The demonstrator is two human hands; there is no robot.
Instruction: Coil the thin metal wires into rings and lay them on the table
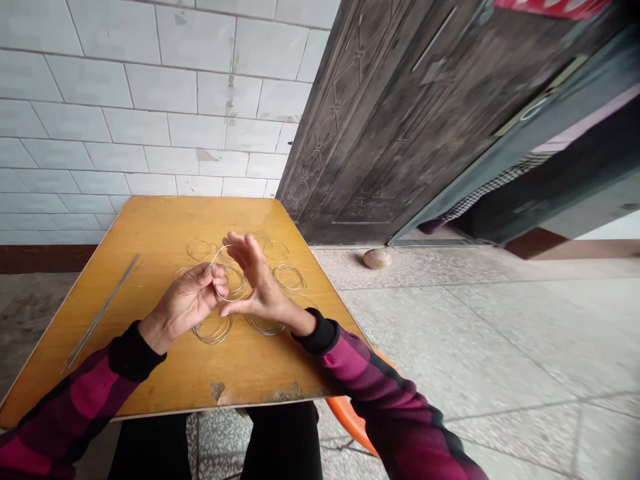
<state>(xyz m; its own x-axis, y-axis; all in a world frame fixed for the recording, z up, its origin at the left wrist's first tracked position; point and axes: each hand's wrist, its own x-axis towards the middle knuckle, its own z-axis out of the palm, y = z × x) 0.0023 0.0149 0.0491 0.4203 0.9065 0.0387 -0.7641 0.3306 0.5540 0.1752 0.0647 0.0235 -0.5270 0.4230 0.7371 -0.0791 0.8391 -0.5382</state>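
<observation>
Pinching wire ring [230, 301] in left hand [193, 297] | with right hand [260, 281] spread around ring's right side | cannot tell if touching | behind hands, on table [165, 227]: coils [213, 342], partly hidden

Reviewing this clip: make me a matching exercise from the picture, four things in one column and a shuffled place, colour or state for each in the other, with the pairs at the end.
Things
1. Straight wires
2. Curved wire
3. Stone
4. Right hand

Places and states
A. On the floor, near the dark door
B. Raised over the table, thumb and fingers spread apart
C. Lying together along the left side of the table
D. Pinched in the grip of the left hand

Pairs: 1-C; 2-D; 3-A; 4-B
</observation>
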